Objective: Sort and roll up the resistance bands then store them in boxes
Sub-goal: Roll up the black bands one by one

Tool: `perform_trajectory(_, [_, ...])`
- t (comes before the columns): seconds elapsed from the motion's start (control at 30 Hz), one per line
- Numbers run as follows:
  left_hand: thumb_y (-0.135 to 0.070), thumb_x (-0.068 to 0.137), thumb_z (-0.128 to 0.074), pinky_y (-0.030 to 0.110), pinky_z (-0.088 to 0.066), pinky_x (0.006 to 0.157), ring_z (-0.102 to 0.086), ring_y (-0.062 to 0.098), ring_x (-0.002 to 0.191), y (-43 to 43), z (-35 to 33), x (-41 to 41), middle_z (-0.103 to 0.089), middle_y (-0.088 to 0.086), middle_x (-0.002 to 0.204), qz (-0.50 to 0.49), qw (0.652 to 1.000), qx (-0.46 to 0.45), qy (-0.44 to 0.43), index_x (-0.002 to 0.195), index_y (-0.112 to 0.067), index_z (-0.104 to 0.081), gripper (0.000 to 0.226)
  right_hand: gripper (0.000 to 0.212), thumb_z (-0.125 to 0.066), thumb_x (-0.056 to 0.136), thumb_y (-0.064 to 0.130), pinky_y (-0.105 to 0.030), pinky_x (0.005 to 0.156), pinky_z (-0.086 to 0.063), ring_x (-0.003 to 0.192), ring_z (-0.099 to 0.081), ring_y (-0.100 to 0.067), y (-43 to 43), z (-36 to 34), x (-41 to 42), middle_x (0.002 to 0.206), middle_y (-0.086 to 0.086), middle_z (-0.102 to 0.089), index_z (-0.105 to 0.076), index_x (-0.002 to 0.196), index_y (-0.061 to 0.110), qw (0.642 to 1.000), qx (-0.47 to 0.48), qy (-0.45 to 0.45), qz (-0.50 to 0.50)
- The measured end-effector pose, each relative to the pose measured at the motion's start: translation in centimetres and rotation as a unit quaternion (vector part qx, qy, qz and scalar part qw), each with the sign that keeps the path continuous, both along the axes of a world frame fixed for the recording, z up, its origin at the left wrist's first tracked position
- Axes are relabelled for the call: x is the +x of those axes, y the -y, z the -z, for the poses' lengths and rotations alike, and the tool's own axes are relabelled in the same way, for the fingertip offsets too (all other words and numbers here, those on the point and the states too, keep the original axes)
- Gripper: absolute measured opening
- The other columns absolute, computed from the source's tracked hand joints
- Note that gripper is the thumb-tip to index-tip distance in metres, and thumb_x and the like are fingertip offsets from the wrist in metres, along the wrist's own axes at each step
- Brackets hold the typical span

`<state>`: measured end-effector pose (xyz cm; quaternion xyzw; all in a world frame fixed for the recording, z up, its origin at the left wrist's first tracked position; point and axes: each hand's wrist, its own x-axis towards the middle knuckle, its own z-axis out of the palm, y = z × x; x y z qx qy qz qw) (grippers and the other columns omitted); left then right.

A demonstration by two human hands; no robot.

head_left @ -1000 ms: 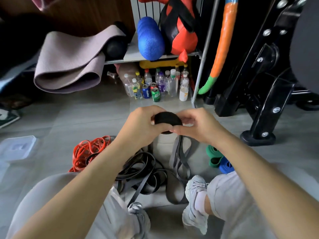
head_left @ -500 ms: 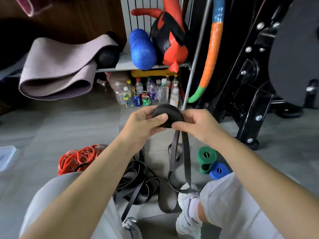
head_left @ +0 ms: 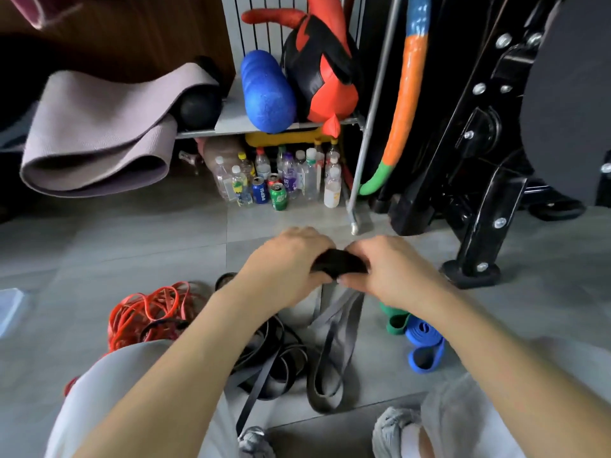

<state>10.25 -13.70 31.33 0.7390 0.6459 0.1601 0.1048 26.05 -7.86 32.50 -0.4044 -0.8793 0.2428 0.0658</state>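
At the far left edge of the floor [head_left: 99,246] lies a pale plastic box [head_left: 10,309], only partly in view, and I cannot tell whether it holds anything. Right of it a loose heap of red bands [head_left: 148,312] waits unsorted, with a tangle of black bands [head_left: 274,355] beside it near the knee. The step in hand looks to be the rolling of one dark band. The left hand [head_left: 287,259] is curled over one side of the roll [head_left: 339,262], thumb under it, and the right hand [head_left: 386,269] pinches the other side, fingers bent over the top; the hands almost touch, held above the floor in mid-frame. The roll is a thick, tight, dark disc, mostly hidden by the fingers. From its underside a flat grey tail [head_left: 334,325] hangs down as a doubled strap and ends in a slack loop on the floor, so a good length is not yet wound. The next move probably calls for turning the roll while one hand feeds the tail in flat and taut, keeping the coil squeezed so the springy rubber does not unwind. Further right, a green roll [head_left: 395,320], half hidden by the forearm, and a blue band [head_left: 425,342], loosely coiled, lie on the floor touching each other, apparently done but not boxed.
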Motion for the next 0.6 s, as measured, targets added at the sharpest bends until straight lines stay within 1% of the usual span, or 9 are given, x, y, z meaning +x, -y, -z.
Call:
perform_trajectory(0.07, [-0.028,0.083,-0.065,0.024,-0.038,0.074,-0.051,0.014,0.096,0.1,0.4,0.2,-0.057,-0.004,0.098,0.001,1.000,-0.012,-0.007,0.109,-0.022,-0.059,0.027,0.010,-0.064,0.085,0.030,-0.033,0.060,-0.045,0.074,-0.057,-0.019,0.4,0.2,-0.1,0.073,0.003,-0.058,-0.062,0.092,0.024,0.998,0.025,0.041,-0.029])
perform_trajectory(0.13, [-0.029,0.084,-0.063,0.024,-0.037,0.070,-0.052,0.014,0.092,0.1,0.4,0.5,-0.057,-0.004,0.096,-0.011,1.000,-0.011,-0.012,0.106,-0.021,-0.059,0.023,0.011,-0.065,0.084,0.030,-0.035,0.064,-0.049,0.075,-0.059,-0.020,0.3,0.2,0.0,0.077,0.000,-0.063,-0.063,0.092,0.023,0.999,0.016,0.022,-0.028])
perform_trajectory(0.2, [-0.029,0.084,-0.063,0.028,-0.042,0.071,-0.054,0.017,0.087,0.2,0.2,0.9,-0.057,-0.004,0.090,-0.026,1.000,-0.014,0.007,0.101,-0.020,-0.061,0.019,0.012,-0.069,0.081,0.030,-0.033,0.065,-0.049,0.073,-0.060,-0.018,0.1,0.4,0.4,0.076,0.001,-0.065,-0.065,0.091,0.024,1.000,-0.005,-0.010,-0.016])
perform_trajectory(0.27, [-0.027,0.082,-0.067,0.029,-0.043,0.070,-0.056,0.016,0.084,0.4,-0.2,1.1,-0.057,-0.008,0.084,-0.047,0.997,-0.002,0.054,0.099,-0.021,-0.064,0.018,0.019,-0.074,0.076,0.029,-0.033,0.072,-0.051,0.078,-0.063,-0.015,-0.2,0.5,0.9,0.081,0.003,-0.069,-0.069,0.094,0.024,0.997,-0.033,-0.066,0.015])
perform_trajectory(0.37, [-0.022,0.078,-0.073,0.021,-0.046,0.076,-0.059,0.007,0.084,0.7,-1.1,0.9,-0.063,-0.014,0.084,-0.109,0.978,0.005,0.178,0.098,-0.027,-0.067,0.021,0.026,-0.080,0.069,0.031,-0.034,0.082,-0.051,0.087,-0.064,-0.010,-0.9,0.1,1.6,0.087,0.011,-0.071,-0.070,0.093,0.029,0.985,-0.060,-0.161,0.036])
perform_trajectory(0.43, [-0.013,0.076,-0.075,0.021,-0.048,0.081,-0.063,0.006,0.086,0.9,-1.5,0.8,-0.067,-0.017,0.084,-0.133,0.946,0.008,0.296,0.090,-0.034,-0.066,0.026,0.025,-0.080,0.067,0.030,-0.030,0.086,-0.050,0.091,-0.064,-0.006,-1.3,0.0,2.0,0.088,0.016,-0.071,-0.069,0.089,0.035,0.978,-0.092,-0.187,0.032])
perform_trajectory(0.5, [-0.004,0.075,-0.074,0.027,-0.053,0.079,-0.067,0.010,0.083,1.0,-1.4,0.7,-0.071,-0.012,0.081,-0.142,0.896,0.004,0.421,0.087,-0.032,-0.066,0.032,0.023,-0.080,0.068,0.021,-0.028,0.083,-0.051,0.086,-0.068,-0.007,-1.4,0.3,1.9,0.084,0.013,-0.073,-0.068,0.084,0.033,0.954,-0.174,-0.244,0.032])
perform_trajectory(0.53, [-0.001,0.074,-0.072,0.027,-0.054,0.076,-0.068,0.011,0.081,1.1,-1.4,0.8,-0.072,-0.008,0.079,-0.137,0.864,-0.005,0.485,0.089,-0.027,-0.066,0.031,0.023,-0.079,0.070,0.014,-0.025,0.079,-0.052,0.082,-0.069,-0.007,-1.2,0.4,1.7,0.083,0.011,-0.074,-0.069,0.083,0.030,0.935,-0.216,-0.280,0.029])
perform_trajectory(0.6, [-0.002,0.072,-0.067,0.028,-0.057,0.076,-0.067,0.013,0.080,1.2,-1.1,1.3,-0.072,-0.002,0.081,-0.122,0.779,-0.041,0.614,0.094,-0.014,-0.065,0.025,0.024,-0.075,0.072,0.006,-0.019,0.075,-0.052,0.079,-0.069,-0.006,-0.8,0.7,1.3,0.080,0.011,-0.074,-0.070,0.083,0.027,0.904,-0.255,-0.342,0.020])
